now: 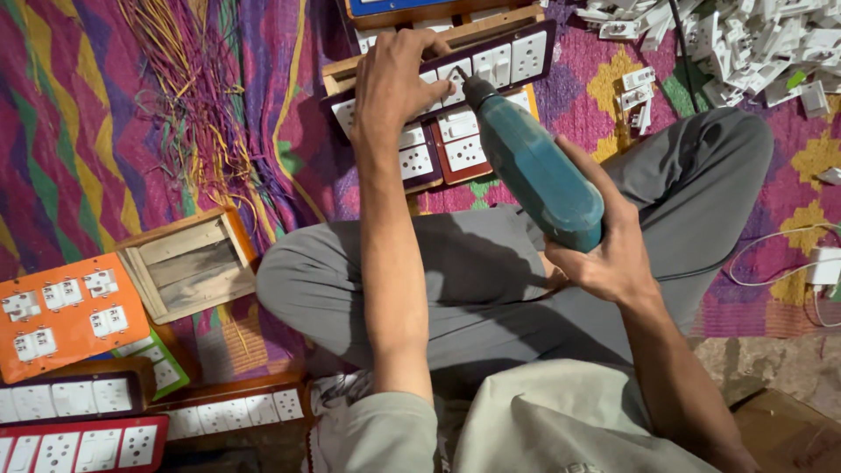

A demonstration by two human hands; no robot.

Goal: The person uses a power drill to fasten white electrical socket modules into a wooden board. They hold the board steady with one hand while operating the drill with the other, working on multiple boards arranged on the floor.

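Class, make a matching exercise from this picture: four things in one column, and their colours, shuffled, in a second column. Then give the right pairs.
Things:
1. Power drill in the right hand
2. Switch panel at far left
3. Socket board under the left hand
4. Loose parts pile

Colours:
A. white
B. teal
C. dark purple
D. orange

Pairs: 1-B, 2-D, 3-C, 4-A

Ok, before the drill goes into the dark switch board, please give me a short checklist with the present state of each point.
1. Right hand grips the teal drill firmly: ok.
2. Left hand holds the dark switch board down: ok.
3. Drill tip on a screw: cannot tell, too small.
4. Left fingers away from the tip: not ok, very close.
5. Board lies flat on the wooden box: cannot tell.
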